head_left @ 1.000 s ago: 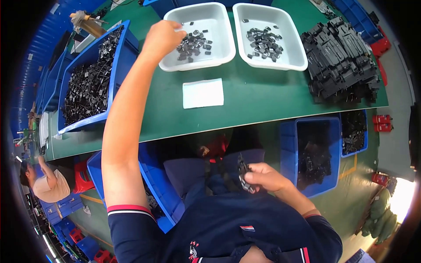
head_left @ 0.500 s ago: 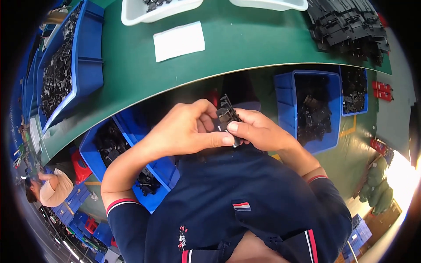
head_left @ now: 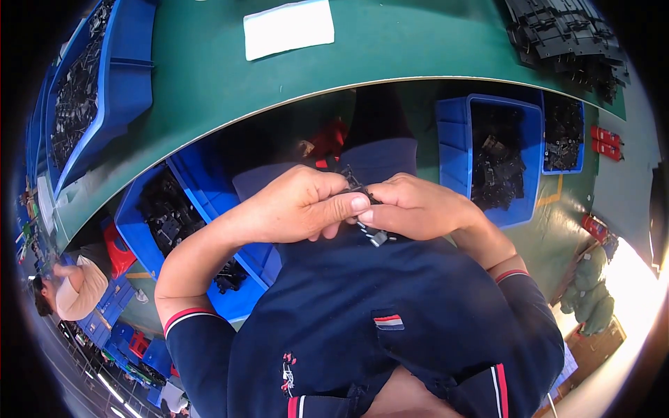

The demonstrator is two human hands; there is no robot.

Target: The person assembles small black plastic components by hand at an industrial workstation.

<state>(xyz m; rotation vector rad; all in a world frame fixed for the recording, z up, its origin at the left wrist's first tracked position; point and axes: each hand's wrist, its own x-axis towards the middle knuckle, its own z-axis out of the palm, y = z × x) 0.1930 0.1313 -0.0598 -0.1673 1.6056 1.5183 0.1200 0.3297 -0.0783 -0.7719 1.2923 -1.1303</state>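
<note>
Close in front of my body, both hands grip a small black plastic part (head_left: 377, 236) with fine prongs. My left hand (head_left: 303, 204) pinches it from the left, its thumb pressed across the top. From the other side my right hand (head_left: 417, 205) closes on it, thumb beside the left thumb. Most of the part is hidden under the fingers; a dark pronged end shows above the hands and a greyish, shiny end below them.
A green table (head_left: 209, 83) carries a white sheet (head_left: 289, 29), a blue bin (head_left: 125, 76) of black parts and a stack of black strips (head_left: 568, 38). Lower down are blue bins (head_left: 453, 150) at right and others (head_left: 198, 184) at left. Another person (head_left: 80, 289) sits far left.
My hands have drawn together over the black part, and the left fingers have closed onto it. The part has tilted, its lower end now showing below the thumbs. The view has shifted slightly.
</note>
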